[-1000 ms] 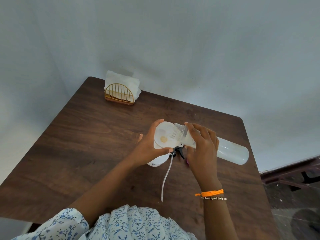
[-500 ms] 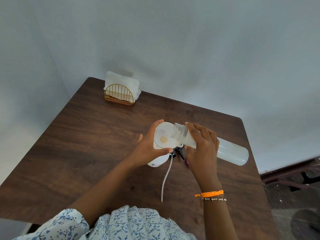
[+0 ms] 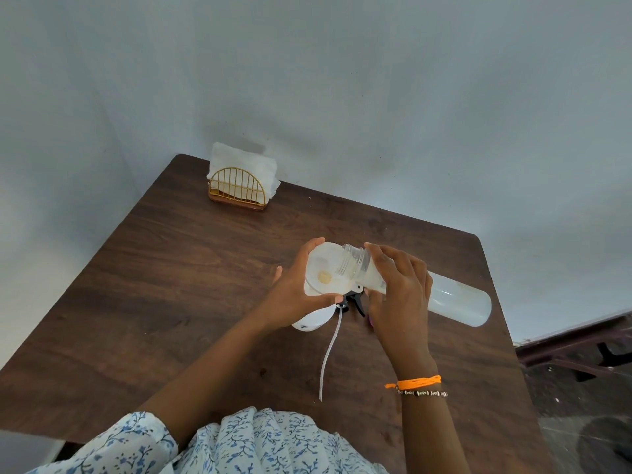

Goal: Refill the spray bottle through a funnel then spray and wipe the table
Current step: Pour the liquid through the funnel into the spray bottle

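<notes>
At the centre of the frame the left hand [image 3: 294, 295] curls its thumb and fingers round the rim of a white funnel [image 3: 321, 271], which sits in the neck of a white spray bottle [image 3: 313, 319] standing on the dark wooden table [image 3: 164, 289]; only the lower rounded part of that bottle shows below the hand. The right hand [image 3: 400, 292] grips a long, cloudy plastic bottle [image 3: 455, 302] near its threaded neck, fingers wrapped over the top and thumb below. That bottle is tipped nearly flat, its open mouth over the funnel's bowl and its base pointing toward the right edge of the frame. Just below the funnel, between the two hands, lies the black spray trigger [image 3: 354, 301], with its thin white tube [image 3: 328, 354] trailing down the table toward the bottom of the frame. In the upper left, at the table's far corner, a gold wire holder [image 3: 236, 193] keeps white napkins [image 3: 239, 162] upright.
</notes>
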The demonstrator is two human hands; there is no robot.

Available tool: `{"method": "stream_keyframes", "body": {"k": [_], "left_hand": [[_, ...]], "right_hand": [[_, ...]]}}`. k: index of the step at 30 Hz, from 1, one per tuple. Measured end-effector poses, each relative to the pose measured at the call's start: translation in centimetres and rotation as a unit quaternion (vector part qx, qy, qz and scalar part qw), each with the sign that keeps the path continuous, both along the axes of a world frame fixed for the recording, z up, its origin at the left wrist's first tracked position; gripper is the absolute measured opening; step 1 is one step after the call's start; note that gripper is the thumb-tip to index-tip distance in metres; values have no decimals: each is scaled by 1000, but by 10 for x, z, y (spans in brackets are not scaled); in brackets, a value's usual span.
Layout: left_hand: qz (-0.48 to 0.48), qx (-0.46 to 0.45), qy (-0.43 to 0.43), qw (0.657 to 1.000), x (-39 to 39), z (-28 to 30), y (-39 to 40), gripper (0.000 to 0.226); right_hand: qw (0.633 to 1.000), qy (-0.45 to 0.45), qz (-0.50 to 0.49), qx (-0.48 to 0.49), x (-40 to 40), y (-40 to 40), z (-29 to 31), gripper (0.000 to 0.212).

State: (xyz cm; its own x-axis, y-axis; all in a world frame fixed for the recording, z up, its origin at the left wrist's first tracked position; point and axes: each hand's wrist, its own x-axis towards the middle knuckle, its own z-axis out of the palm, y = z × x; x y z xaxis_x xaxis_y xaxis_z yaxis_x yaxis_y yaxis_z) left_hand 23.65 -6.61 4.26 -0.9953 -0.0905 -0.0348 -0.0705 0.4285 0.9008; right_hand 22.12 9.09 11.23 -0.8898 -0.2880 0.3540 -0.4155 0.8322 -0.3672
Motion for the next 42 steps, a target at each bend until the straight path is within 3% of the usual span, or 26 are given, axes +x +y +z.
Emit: {"method": "stream_keyframes", "body": {"k": [42], "left_hand": [[-4,7,6,1000,1,2,0,89]], "right_hand": [[1000,3,1,-6,-1,0,0,57]]}}
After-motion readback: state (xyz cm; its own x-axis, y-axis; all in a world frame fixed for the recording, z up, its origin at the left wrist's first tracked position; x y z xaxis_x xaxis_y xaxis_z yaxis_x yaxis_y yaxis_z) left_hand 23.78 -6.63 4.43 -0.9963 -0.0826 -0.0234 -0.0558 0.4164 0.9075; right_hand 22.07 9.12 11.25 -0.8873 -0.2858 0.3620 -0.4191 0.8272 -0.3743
